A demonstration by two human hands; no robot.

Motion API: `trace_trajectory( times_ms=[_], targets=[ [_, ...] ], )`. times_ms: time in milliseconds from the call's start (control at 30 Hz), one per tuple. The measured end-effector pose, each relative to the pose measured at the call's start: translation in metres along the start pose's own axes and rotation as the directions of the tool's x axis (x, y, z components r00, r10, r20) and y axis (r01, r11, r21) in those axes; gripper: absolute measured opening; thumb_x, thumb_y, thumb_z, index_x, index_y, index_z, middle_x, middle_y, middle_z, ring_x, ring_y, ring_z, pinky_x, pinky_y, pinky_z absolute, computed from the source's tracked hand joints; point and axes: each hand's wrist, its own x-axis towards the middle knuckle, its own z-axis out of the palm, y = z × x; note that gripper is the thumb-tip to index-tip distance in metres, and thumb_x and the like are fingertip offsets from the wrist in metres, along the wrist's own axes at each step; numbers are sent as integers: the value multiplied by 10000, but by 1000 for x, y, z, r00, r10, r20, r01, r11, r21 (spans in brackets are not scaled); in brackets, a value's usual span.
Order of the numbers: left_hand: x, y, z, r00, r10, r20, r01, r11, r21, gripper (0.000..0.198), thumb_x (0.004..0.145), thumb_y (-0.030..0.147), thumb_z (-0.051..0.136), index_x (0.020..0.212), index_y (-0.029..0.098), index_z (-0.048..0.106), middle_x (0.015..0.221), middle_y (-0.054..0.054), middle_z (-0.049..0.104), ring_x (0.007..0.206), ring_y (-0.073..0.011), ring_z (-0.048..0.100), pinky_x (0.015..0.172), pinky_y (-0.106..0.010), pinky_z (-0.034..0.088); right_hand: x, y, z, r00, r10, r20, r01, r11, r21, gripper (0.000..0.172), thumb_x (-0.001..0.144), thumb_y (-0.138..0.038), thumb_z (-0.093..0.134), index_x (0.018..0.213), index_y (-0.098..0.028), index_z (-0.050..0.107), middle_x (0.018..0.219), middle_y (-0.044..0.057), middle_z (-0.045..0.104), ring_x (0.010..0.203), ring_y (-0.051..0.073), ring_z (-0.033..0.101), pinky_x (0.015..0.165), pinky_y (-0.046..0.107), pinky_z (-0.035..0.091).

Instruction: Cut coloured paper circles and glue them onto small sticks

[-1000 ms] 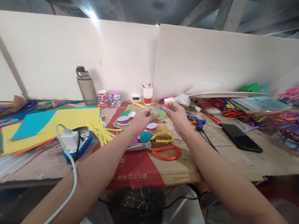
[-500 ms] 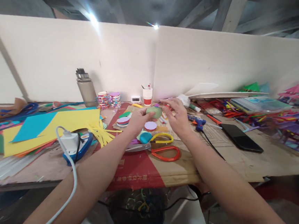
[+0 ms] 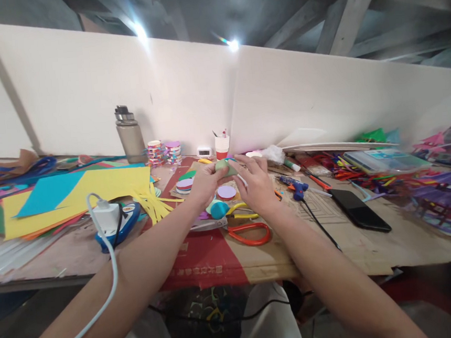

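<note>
My left hand (image 3: 204, 183) pinches a pale green paper disc (image 3: 225, 167) above the cluttered table. My right hand (image 3: 253, 184) is beside it with fingers curled toward the disc's right edge, touching it. Below the hands lie a lilac paper circle (image 3: 226, 192), a teal circle (image 3: 218, 209) and orange-and-yellow handled scissors (image 3: 247, 229) on a cardboard sheet (image 3: 225, 258).
A steel bottle (image 3: 130, 135), stacked tape rolls (image 3: 164, 150) and a red-banded cup (image 3: 222, 147) stand at the back. Yellow and blue paper sheets (image 3: 73, 193) and a white charger with cable (image 3: 105, 216) lie left. A blue glue gun (image 3: 296, 186) and black phone (image 3: 358, 209) lie right.
My right hand, which had opened and drawn away from the green disc, has come back left and closed in on it. Both hands shifted slightly left and farther away.
</note>
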Motion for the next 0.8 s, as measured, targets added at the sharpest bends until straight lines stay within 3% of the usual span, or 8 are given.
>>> trace_trajectory(
  times_ms=[167, 367, 467, 533, 600, 667, 767, 800],
  targets=[
    [-2, -1, -1, 1000, 4, 2, -4, 1000, 18, 412, 571, 409, 889, 810, 131, 701, 843, -35, 723, 837, -163, 666, 893, -375, 563, -2, 1, 2, 993, 93, -65, -79, 978, 194, 292, 955, -226, 506, 1159, -233, 715, 1205, 107, 685, 1129, 249, 560, 1007, 472, 426],
    [-2, -4, -3, 1000, -2, 12, 1, 997, 80, 438, 577, 442, 880, 827, 125, 711, 858, -47, 735, 868, -197, 676, 888, -402, 562, -4, 7, -19, 975, 214, 65, -224, 927, 300, 235, 948, -288, 530, 993, -241, 756, 1059, 73, 750, 1053, 234, 630, 972, 440, 460],
    [-2, -3, -2, 1000, -2, 10, 1, 996, 90, 470, 570, 478, 877, 836, 126, 715, 836, -45, 736, 862, -204, 680, 895, -416, 568, -8, 20, -39, 939, 310, 147, -340, 894, 292, 236, 924, -308, 542, 923, -217, 760, 998, 79, 759, 981, 226, 662, 893, 391, 496],
    [-1, -2, -2, 1000, -2, 6, 2, 995, 100, 491, 566, 504, 872, 840, 128, 716, 823, -38, 732, 861, -208, 681, 905, -430, 572, -11, 36, -55, 862, 462, 210, -499, 845, 189, 252, 912, -319, 539, 956, -194, 753, 994, 87, 759, 886, 215, 679, 797, 346, 512],
    [-1, -2, -2, 1000, 0, 6, -1, 993, 115, 501, 569, 524, 862, 841, 130, 716, 816, -31, 727, 864, -211, 681, 909, -440, 574, -15, 56, -69, 764, 594, 250, -608, 794, -28, 246, 900, -303, 549, 984, -180, 745, 960, 91, 759, 840, 207, 682, 790, 321, 501],
    [0, -2, -3, 1000, 3, 11, -5, 991, 134, 493, 581, 532, 851, 831, 130, 712, 812, -28, 722, 859, -211, 679, 904, -441, 576, -22, 77, -79, 650, 709, 274, -640, 704, -308, 249, 907, -327, 555, 933, -163, 741, 920, 120, 751, 853, 227, 685, 785, 314, 485],
    [-1, -1, -4, 1000, 10, 7, -11, 985, 173, 449, 607, 509, 836, 813, 132, 703, 802, -21, 714, 831, -200, 676, 899, -429, 577, -36, 102, -80, 418, 845, 334, -638, 535, -554, 380, 927, -436, 535, 821, -127, 728, 882, 196, 734, 922, 295, 690, 805, 346, 478],
    [-1, -1, -5, 1000, 9, 1, -9, 982, 189, 427, 617, 494, 831, 811, 137, 702, 797, -16, 712, 820, -196, 677, 899, -425, 577, -41, 107, -78, 395, 859, 325, -645, 511, -567, 358, 909, -436, 566, 857, -121, 727, 891, 203, 732, 938, 305, 690, 804, 347, 481]
  ],
)
